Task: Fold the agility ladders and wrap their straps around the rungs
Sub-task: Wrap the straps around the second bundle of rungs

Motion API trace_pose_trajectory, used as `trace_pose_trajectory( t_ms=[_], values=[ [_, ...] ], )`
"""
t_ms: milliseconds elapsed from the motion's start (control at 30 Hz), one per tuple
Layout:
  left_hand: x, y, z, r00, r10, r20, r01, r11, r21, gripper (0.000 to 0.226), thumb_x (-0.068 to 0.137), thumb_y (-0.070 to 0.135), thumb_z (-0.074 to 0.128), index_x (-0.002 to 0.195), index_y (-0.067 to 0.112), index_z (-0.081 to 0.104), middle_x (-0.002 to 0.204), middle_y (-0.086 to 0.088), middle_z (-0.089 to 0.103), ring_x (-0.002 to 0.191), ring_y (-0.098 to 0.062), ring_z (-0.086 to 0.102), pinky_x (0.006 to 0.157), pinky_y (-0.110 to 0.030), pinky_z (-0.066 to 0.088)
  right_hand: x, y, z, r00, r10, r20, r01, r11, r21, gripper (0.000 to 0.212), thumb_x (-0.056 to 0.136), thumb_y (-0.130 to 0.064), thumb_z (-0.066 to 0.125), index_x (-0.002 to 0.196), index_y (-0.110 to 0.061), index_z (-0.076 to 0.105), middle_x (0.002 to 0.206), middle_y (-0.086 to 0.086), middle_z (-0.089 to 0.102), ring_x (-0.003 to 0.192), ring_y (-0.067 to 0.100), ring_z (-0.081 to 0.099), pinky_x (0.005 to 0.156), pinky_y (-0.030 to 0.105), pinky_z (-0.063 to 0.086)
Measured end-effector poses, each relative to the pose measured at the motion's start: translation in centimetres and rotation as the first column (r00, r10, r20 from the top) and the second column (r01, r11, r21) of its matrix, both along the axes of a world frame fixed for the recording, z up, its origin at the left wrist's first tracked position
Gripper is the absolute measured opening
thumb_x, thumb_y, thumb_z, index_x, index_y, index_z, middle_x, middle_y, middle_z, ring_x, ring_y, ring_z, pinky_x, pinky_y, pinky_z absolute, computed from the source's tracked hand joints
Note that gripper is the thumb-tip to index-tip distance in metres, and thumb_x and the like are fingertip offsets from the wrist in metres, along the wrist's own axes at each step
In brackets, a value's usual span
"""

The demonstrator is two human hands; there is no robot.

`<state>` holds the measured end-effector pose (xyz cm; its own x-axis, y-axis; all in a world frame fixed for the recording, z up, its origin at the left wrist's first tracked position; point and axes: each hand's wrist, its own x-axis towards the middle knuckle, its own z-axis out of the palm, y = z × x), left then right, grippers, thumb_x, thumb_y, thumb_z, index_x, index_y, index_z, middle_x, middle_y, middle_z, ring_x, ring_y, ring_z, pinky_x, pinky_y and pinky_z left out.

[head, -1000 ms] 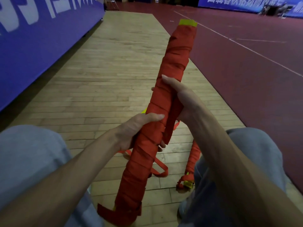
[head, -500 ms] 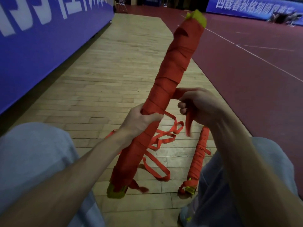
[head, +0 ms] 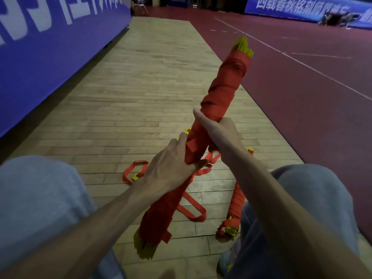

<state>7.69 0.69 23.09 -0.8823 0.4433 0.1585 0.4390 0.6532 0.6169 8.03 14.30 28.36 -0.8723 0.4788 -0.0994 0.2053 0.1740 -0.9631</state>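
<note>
The agility ladder (head: 221,91), folded into a bundle and bound in red strap, is held in the air above the wooden floor (head: 141,87), between the knees. Its long axis is tilted, running from the near lower left up and away to the far upper right. The left grip (head: 173,168) is closed round the bundle near its middle. The right grip (head: 219,135) is closed round it just above, with the thumb laid along the wrap. The loose strap (head: 191,213) trails from beneath both grips to the floor in loops. The next turn is therefore judged to be carried round the axis there, by the nearer right grip. A second wrapped ladder (head: 235,204) lies on the floor by the right knee. Yellow rungs (head: 242,46) protrude at the far end.
</note>
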Motion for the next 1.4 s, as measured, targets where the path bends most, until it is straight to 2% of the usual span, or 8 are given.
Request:
trace_pose_trajectory(
  t_ms=[233, 433, 600, 767, 933, 1100, 1233, 1400],
  values=[
    [0.5, 0.1, 2.8, 0.911, -0.261, 0.319, 0.029, 0.813, 0.581, 0.054, 0.079, 0.033, 0.076, 0.122, 0.017, 0.047, 0.092, 0.005, 0.063, 0.069, 0.002, 0.067, 0.058, -0.015, 0.051, -0.5, 1.1, 1.7, 0.989, -0.09, -0.115, 0.058, 0.964, -0.259, 0.023, 0.082, -0.037, 0.073, 0.081, -0.015, 0.067, 0.067, -0.001, 0.065, 0.056, 0.013, 0.062, 0.052, 0.022, 0.043],
    [0.1, -0.7, 3.7, 0.576, -0.537, 0.616, -0.03, 0.739, 0.673, 0.034, 0.08, 0.024, 0.075, 0.106, 0.007, 0.062, 0.094, -0.018, 0.071, 0.07, -0.034, 0.068, 0.065, -0.04, 0.058, -0.8, 1.0, 1.6, 0.987, 0.002, -0.163, -0.061, 0.933, -0.356, 0.044, 0.07, -0.045, 0.076, 0.098, -0.011, 0.07, 0.112, 0.023, 0.07, 0.089, 0.03, 0.069, 0.076, 0.04, 0.048],
    [-1.0, 0.0, 1.6, 0.747, -0.28, 0.603, -0.162, 0.803, 0.574, 0.035, 0.074, 0.02, 0.084, 0.099, 0.015, 0.059, 0.078, -0.008, 0.069, 0.057, -0.026, 0.065, 0.056, -0.038, 0.057, -1.1, 1.6, 0.3, 0.994, 0.1, -0.039, -0.106, 0.973, -0.203, 0.034, 0.09, -0.045, 0.063, 0.09, -0.011, 0.065, 0.072, 0.003, 0.06, 0.063, 0.015, 0.055, 0.058, 0.028, 0.048],
    [-1.5, 0.5, -0.9, 0.968, 0.155, 0.199, -0.165, 0.986, 0.035, 0.059, 0.074, 0.048, 0.079, 0.113, 0.019, 0.047, 0.09, 0.0, 0.065, 0.077, -0.02, 0.064, 0.061, -0.031, 0.047, -1.7, 0.8, -1.8, 0.993, 0.091, 0.077, -0.07, 0.967, -0.245, 0.033, 0.092, -0.043, 0.063, 0.092, -0.011, 0.062, 0.075, 0.002, 0.057, 0.059, 0.014, 0.052, 0.044, 0.02, 0.044],
    [-0.6, 0.8, -1.1, 0.999, 0.045, -0.021, -0.047, 0.988, -0.145, 0.056, 0.087, 0.05, 0.065, 0.128, 0.023, 0.037, 0.114, -0.004, 0.042, 0.078, -0.024, 0.062, 0.064, -0.034, 0.052, -2.5, 0.5, -4.3, 0.994, 0.01, 0.109, 0.029, 0.936, -0.351, 0.029, 0.081, -0.041, 0.077, 0.086, -0.019, 0.059, 0.073, -0.003, 0.058, 0.066, 0.014, 0.055, 0.058, 0.027, 0.043],
    [-1.2, 1.2, 0.3, 0.981, -0.056, 0.185, 0.034, 0.993, 0.117, 0.042, 0.091, 0.048, 0.061, 0.127, 0.03, 0.052, 0.117, -0.002, 0.043, 0.083, -0.007, 0.056, 0.066, -0.016, 0.038, -2.5, 1.8, -5.0, 0.988, -0.112, 0.102, 0.147, 0.872, -0.466, 0.027, 0.074, -0.035, 0.074, 0.08, -0.013, 0.06, 0.067, 0.001, 0.055, 0.067, 0.02, 0.056, 0.067, 0.034, 0.048],
    [-1.4, 1.2, 1.5, 0.725, -0.332, 0.603, -0.126, 0.798, 0.59, 0.02, 0.096, 0.028, 0.061, 0.11, 0.013, 0.061, 0.08, -0.003, 0.071, 0.057, -0.008, 0.067, 0.052, -0.021, 0.053, -2.8, 3.2, -5.1, 0.999, -0.043, 0.016, 0.044, 0.837, -0.546, 0.021, 0.079, -0.03, 0.07, 0.081, -0.011, 0.065, 0.07, 0.003, 0.061, 0.063, 0.017, 0.059, 0.069, 0.033, 0.051],
    [-1.9, 2.6, -2.1, 0.498, -0.382, 0.779, -0.212, 0.817, 0.536, 0.035, 0.087, 0.034, 0.069, 0.108, 0.005, 0.066, 0.078, -0.013, 0.068, 0.066, -0.027, 0.068, 0.061, -0.034, 0.056, -2.5, 5.4, -6.3, 0.996, 0.053, 0.072, -0.025, 0.937, -0.347, 0.019, 0.085, -0.027, 0.069, 0.088, -0.009, 0.064, 0.067, 0.0, 0.069, 0.063, 0.014, 0.065, 0.064, 0.03, 0.054]
  ],
)
